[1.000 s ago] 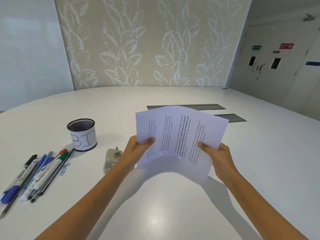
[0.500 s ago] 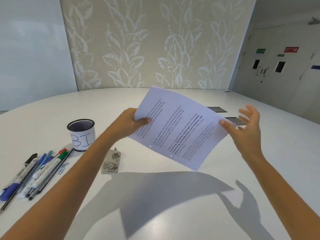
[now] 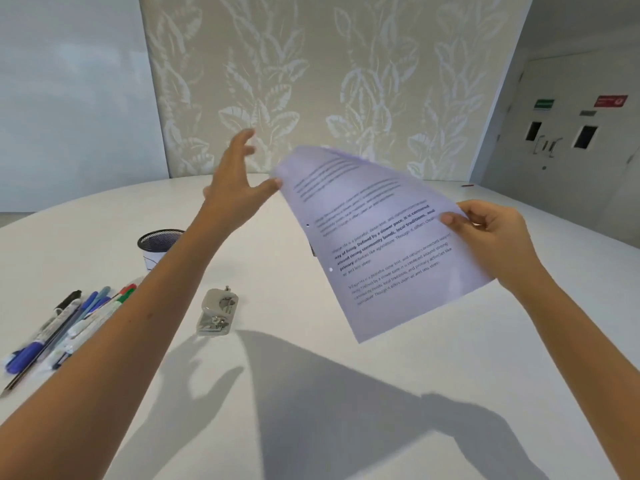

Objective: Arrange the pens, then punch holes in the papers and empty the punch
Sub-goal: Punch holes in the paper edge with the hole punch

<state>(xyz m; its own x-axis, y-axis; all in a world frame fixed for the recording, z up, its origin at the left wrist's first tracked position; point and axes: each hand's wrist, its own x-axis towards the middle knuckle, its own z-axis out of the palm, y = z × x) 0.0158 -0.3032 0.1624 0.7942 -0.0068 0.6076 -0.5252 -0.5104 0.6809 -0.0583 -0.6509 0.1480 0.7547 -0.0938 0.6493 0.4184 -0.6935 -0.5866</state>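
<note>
Printed white paper sheets (image 3: 381, 237) with black text were held up in the air above the white round table (image 3: 311, 410), tilted, right of centre, clear of the tabletop. Two small punched holes showed along the sheets' left edge, so punching looked done. Right hand (image 3: 491, 237) pinched the sheets' right edge between thumb and curled fingers. Left hand (image 3: 239, 188) was raised just beside the sheets' top left corner, fingers spread and straight, gripping nothing; thumb tip sat at the corner, contact too blurred to call. Small grey metal hole punch (image 3: 217, 313) lay on the table below and left of the sheets, well apart from both hands. Black mesh cup (image 3: 157, 245) with a white label stood behind the left forearm, partly hidden. Row of pens and markers (image 3: 65, 327), blue, black, green and red-capped, lay side by side at the table's left edge, looked arranged. Step judged: punched papers being handled one-handed, between punching and emptying the punch. Next move would likely call for setting the sheets down flat away from the punch, then the free left hand reaching down for the punch and carrying it over the mesh cup to tip out the chads. Risk: limp sheets could sag or slip from a single-edge pinch.
</note>
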